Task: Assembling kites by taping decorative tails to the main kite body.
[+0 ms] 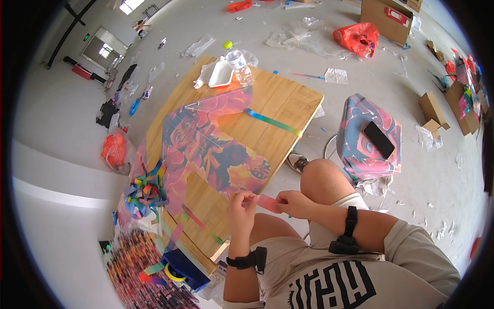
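Close in front of me, a short pink strip (267, 203) stretches between my two hands just past the table's near edge. My left hand (241, 206) pinches its left end between thumb and fingertips. My right hand (295, 204) is closed on the other end. Beyond them, a thin printed sheet (208, 154) in pink, blue and yellow is spread over the wooden table (288, 100). One rainbow ribbon (272, 122) crosses the table's right part, and another ribbon (203, 225) lies left of my left hand.
A clear bottle (240, 67) and white tray (221, 73) stand at the table's far end. Bunched ribbons (146, 193) sit at the left, above a blue tape dispenser (188, 270). A phone (379, 139) rests on a print-covered stool (355, 149). Plastic scraps and cardboard boxes (386, 20) litter the floor.
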Tool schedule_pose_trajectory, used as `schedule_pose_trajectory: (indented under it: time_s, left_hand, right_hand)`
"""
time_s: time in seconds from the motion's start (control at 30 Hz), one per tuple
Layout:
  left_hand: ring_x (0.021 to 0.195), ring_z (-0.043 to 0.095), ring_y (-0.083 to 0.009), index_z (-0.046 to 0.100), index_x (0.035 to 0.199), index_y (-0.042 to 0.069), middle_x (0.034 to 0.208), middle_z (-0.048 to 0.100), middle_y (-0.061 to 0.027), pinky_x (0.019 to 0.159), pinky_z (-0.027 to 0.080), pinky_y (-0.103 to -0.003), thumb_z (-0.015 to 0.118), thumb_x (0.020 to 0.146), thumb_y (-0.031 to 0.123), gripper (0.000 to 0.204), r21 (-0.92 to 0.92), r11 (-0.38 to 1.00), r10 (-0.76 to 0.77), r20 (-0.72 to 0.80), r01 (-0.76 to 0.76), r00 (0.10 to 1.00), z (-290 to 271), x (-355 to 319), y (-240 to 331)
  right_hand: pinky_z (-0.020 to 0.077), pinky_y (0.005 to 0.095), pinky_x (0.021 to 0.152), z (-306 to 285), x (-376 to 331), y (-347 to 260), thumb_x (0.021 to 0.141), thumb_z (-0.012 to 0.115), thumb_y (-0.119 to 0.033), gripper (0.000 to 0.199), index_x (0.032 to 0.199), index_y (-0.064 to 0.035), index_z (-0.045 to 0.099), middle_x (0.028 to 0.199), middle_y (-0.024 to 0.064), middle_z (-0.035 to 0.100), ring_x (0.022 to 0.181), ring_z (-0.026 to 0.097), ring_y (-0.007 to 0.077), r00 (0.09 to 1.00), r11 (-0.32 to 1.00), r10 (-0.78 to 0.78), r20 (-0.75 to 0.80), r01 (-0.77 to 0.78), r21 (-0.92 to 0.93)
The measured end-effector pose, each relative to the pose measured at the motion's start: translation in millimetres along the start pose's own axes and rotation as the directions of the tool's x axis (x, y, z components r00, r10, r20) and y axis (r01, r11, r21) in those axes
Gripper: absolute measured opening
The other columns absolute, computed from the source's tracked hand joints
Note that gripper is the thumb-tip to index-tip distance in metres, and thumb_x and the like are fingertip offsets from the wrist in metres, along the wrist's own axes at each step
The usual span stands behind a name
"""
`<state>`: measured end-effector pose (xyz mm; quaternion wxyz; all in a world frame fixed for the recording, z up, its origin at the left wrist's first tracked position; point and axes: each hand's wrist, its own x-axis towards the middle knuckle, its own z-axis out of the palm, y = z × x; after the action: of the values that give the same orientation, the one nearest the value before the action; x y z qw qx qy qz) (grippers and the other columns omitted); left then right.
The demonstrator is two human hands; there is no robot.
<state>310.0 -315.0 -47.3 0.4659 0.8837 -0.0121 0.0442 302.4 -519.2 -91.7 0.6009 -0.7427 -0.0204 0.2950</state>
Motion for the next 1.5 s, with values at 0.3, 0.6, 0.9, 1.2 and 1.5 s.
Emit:
schedule_pose_trajectory:
  time_s: [0.3, 0.6, 0.9, 1.2, 1.5]
  left_hand:
    - [0.07, 0.063, -0.01, 0.069, 0.091, 0.002, 0.078, 0.069, -0.0026, 0.066, 0.049, -0.026, 0.077, 0.087, 0.012, 0.013, -0.057, 0.991, -0.115, 0.045, 0.118, 0.992, 11.9, 38.0, -45.8]
    - [0.068, 0.064, -0.0133, 0.071, 0.09, 0.0, 0.081, 0.068, -0.0066, 0.061, 0.05, -0.028, 0.078, 0.085, 0.011, 0.014, -0.077, 0.95, -0.287, 0.164, 0.302, 0.944, 3.4, 52.7, -46.8]
    - [0.065, 0.063, -0.0121, 0.071, 0.085, -0.003, 0.093, 0.057, -0.0048, 0.054, 0.049, -0.027, 0.077, 0.087, 0.008, 0.013, -0.047, 0.973, -0.219, 0.148, 0.228, 0.965, 2.5, 59.3, -48.7]
    - [0.059, 0.061, -0.0124, 0.072, 0.083, -0.004, 0.092, 0.057, -0.0047, 0.049, 0.047, -0.027, 0.079, 0.085, 0.011, 0.018, -0.023, 0.964, -0.26, 0.126, 0.265, 0.957, 4.3, 62.0, -47.0]
    - [0.062, 0.062, -0.0119, 0.073, 0.082, -0.004, 0.09, 0.057, -0.0038, 0.05, 0.046, -0.026, 0.081, 0.084, 0.012, 0.018, 0.018, 0.987, -0.161, 0.066, 0.16, 0.985, 10.2, 58.2, -57.6]
  right_hand:
    - [0.0502, 0.0313, 0.057, 8.1, 43.5, 6.7, 0.088, 0.065, -0.024, 0.024, 0.098, -0.0028, 0.071, 0.082, 0.0053, 0.071, 0.066, 0.062, 0.0132, 0.995, 0.997, 0.069, -0.068, -0.068, 0.028]
    - [0.0511, 0.0336, 0.061, 5.1, 58.6, 19.1, 0.091, 0.068, -0.028, 0.024, 0.098, -0.0051, 0.074, 0.083, 0.0077, 0.073, 0.068, 0.063, 0.0165, 0.976, 0.975, 0.215, -0.022, -0.213, 0.06]
    - [0.0514, 0.0324, 0.065, 7.6, 60.5, 23.1, 0.09, 0.068, -0.027, 0.025, 0.097, -0.0041, 0.074, 0.083, 0.0084, 0.073, 0.071, 0.065, 0.017, 0.977, 0.977, 0.212, -0.035, -0.211, 0.043]
    - [0.0482, 0.0319, 0.062, 8.7, 60.1, 16.5, 0.091, 0.068, -0.027, 0.024, 0.098, -0.0051, 0.074, 0.083, 0.0051, 0.071, 0.069, 0.06, 0.0139, 0.968, 0.969, 0.249, -0.026, -0.249, 0.007]
    - [0.0508, 0.0334, 0.062, 10.5, 66.6, 31.1, 0.09, 0.068, -0.027, 0.024, 0.097, -0.0059, 0.074, 0.082, 0.0082, 0.072, 0.068, 0.063, 0.0171, 0.973, 0.974, 0.227, -0.026, -0.227, 0.004]
